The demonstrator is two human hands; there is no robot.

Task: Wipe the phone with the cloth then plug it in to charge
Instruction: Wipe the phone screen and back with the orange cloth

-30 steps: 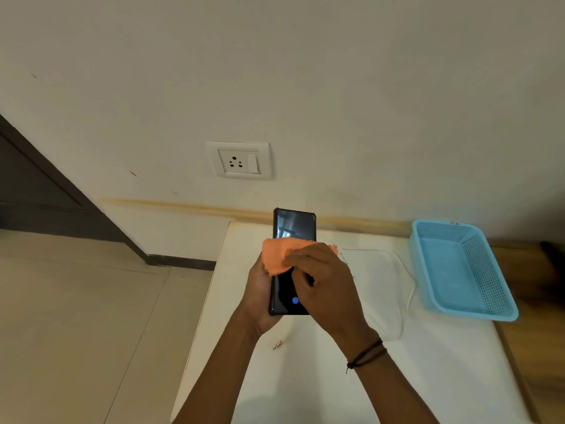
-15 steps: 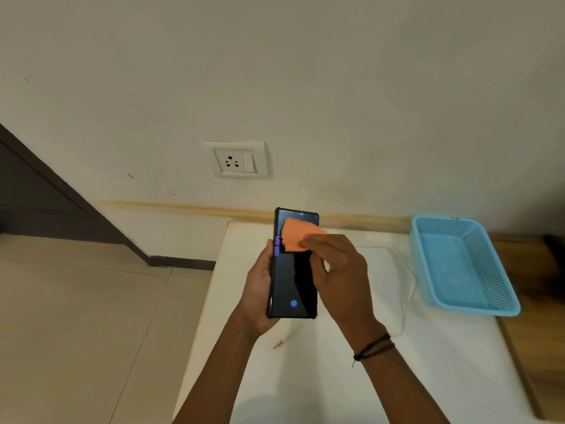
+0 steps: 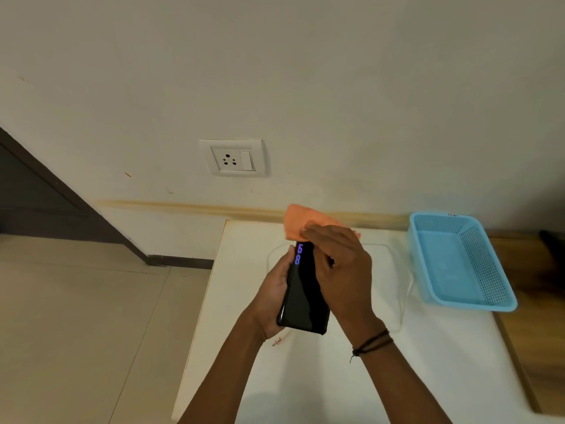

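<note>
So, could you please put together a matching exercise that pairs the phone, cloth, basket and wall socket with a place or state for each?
Things:
1. phone
2. cloth
3. basket
4. wall socket

Places or states:
A. nothing plugged into it
B. gripped by the left hand
C. on the right side of the table
D. held by the right hand at the phone's far end

Pairs: 1-B, 2-D, 3-C, 4-A

Head-worn, facing down, probably near table (image 3: 397, 377).
</note>
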